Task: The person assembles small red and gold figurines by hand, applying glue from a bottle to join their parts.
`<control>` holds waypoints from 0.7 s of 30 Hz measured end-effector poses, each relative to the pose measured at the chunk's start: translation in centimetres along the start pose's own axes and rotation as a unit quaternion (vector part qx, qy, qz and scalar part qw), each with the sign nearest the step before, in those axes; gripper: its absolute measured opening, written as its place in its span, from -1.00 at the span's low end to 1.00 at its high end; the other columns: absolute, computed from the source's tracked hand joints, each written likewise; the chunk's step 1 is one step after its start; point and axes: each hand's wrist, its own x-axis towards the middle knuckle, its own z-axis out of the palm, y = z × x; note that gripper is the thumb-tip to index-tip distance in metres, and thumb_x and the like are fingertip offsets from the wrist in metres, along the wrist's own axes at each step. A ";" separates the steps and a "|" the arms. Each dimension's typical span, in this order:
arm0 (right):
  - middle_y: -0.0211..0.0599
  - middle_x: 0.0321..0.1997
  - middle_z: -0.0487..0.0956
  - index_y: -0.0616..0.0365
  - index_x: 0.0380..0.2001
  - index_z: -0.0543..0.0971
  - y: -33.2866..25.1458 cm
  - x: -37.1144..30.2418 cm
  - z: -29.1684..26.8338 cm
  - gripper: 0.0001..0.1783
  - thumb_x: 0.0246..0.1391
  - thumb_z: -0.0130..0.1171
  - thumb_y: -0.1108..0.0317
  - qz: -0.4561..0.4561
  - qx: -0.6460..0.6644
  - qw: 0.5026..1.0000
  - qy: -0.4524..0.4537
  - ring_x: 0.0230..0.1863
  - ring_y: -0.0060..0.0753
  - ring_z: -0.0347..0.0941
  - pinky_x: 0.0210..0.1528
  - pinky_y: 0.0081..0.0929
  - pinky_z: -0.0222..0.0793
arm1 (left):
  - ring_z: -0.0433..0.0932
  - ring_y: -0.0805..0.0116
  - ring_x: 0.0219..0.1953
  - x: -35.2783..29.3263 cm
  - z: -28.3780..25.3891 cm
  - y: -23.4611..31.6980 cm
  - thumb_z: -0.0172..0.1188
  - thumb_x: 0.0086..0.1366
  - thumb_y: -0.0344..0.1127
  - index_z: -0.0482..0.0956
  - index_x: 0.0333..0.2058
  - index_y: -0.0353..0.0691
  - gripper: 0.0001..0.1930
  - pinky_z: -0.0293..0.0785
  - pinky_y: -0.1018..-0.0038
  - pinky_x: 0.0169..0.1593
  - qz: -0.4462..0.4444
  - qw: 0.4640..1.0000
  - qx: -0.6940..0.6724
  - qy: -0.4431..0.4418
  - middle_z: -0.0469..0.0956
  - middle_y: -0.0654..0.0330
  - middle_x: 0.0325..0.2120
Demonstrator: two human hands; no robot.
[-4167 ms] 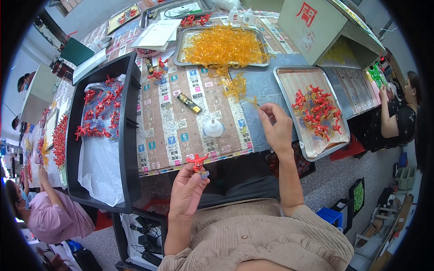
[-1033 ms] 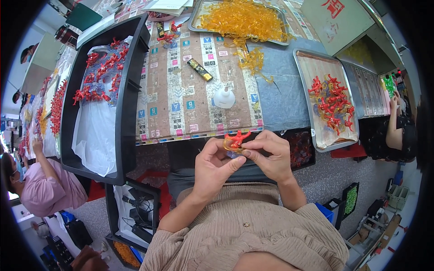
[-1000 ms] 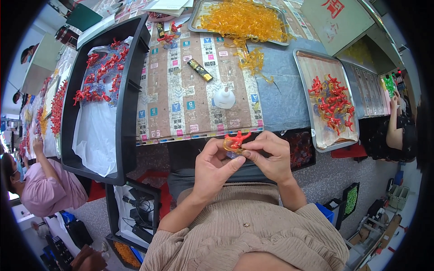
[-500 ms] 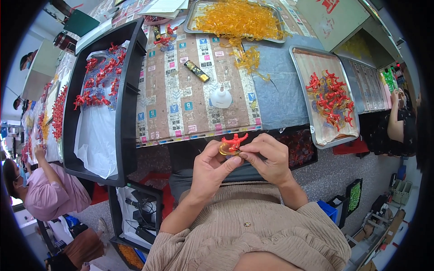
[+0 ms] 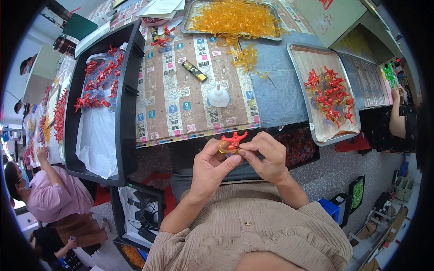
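Both hands lifted the red figure beneath the brown patterned sheet.

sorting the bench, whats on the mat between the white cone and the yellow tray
In the head view, a small loose clump of yellow pieces lies between the white cone and the yellow tray, on the mat's right edge.

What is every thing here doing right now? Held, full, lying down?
left hand: gripping the red toy piece
right hand: pinching the yellow ring
red toy piece: held up, off the table
yellow ring: held under it
right metal tray: holds red pieces
far metal tray: heaped with yellow pieces
white cone: upright
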 end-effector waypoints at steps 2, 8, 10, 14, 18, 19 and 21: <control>-0.26 -0.52 0.51 0.24 -0.40 0.62 0.0 -0.1 0.1 -0.82 -0.15 0.38 0.51 -0.006 -0.004 1.000 0.005 -0.52 -0.39 0.44 -0.51 -0.53 0.33 | 0.48 0.46 -0.10 0.1 -0.2 -0.3 0.28 0.16 -0.55 0.53 -0.08 -0.38 -0.68 0.46 0.54 0.01 0.006 1.000 0.006 -0.001 0.38 0.26 -0.18; -0.26 -0.52 0.51 0.24 -0.40 0.61 0.7 -0.6 0.4 -0.81 -0.16 0.39 0.53 -0.048 -0.022 0.998 0.025 -0.54 -0.39 0.42 -0.53 -0.54 0.32 | 0.46 0.51 -0.13 0.1 -0.1 -0.3 0.30 0.14 -0.54 0.56 -0.10 -0.35 -0.69 0.41 0.56 -0.01 0.019 0.999 0.029 -0.004 0.39 0.27 -0.19; -0.26 -0.52 0.51 0.24 -0.39 0.61 0.9 -0.8 0.6 -0.80 -0.16 0.39 0.53 -0.063 -0.026 0.997 0.027 -0.54 -0.39 0.41 -0.53 -0.54 0.31 | 0.46 0.51 -0.13 0.0 -0.1 -0.3 0.31 0.14 -0.54 0.56 -0.11 -0.35 -0.69 0.41 0.56 -0.01 0.022 0.999 0.029 -0.005 0.39 0.27 -0.19; -0.24 -0.51 0.50 0.25 -0.39 0.60 1.2 -1.1 1.0 -0.79 -0.17 0.39 0.54 -0.071 -0.021 0.996 0.039 -0.55 -0.39 0.40 -0.54 -0.54 0.30 | 0.46 0.51 -0.13 0.0 -0.2 -0.4 0.31 0.14 -0.54 0.57 -0.12 -0.35 -0.70 0.41 0.56 -0.01 0.023 0.999 0.035 -0.001 0.40 0.27 -0.21; -0.24 -0.51 0.49 0.26 -0.39 0.59 1.3 -1.0 1.0 -0.79 -0.18 0.39 0.55 -0.073 -0.012 0.997 0.036 -0.55 -0.39 0.41 -0.54 -0.53 0.30 | 0.47 0.51 -0.13 0.0 -0.1 -0.2 0.30 0.15 -0.54 0.57 -0.13 -0.36 -0.72 0.42 0.56 0.00 0.035 0.998 0.050 0.000 0.40 0.27 -0.21; -0.24 -0.51 0.49 0.26 -0.39 0.59 1.4 -1.0 1.0 -0.79 -0.18 0.39 0.55 -0.073 -0.013 0.997 0.036 -0.55 -0.39 0.41 -0.54 -0.53 0.30 | 0.47 0.51 -0.13 0.1 -0.1 -0.3 0.30 0.15 -0.54 0.57 -0.13 -0.36 -0.72 0.42 0.56 0.00 0.035 0.998 0.050 0.000 0.40 0.27 -0.21; -0.24 -0.50 0.50 0.26 -0.40 0.59 1.5 -0.9 1.0 -0.79 -0.18 0.39 0.55 -0.083 -0.010 0.996 0.031 -0.54 -0.39 0.41 -0.53 -0.54 0.30 | 0.49 0.47 -0.13 0.1 -0.1 -0.4 0.28 0.17 -0.55 0.56 -0.14 -0.38 -0.74 0.48 0.54 0.00 0.029 0.999 0.036 0.009 0.39 0.25 -0.20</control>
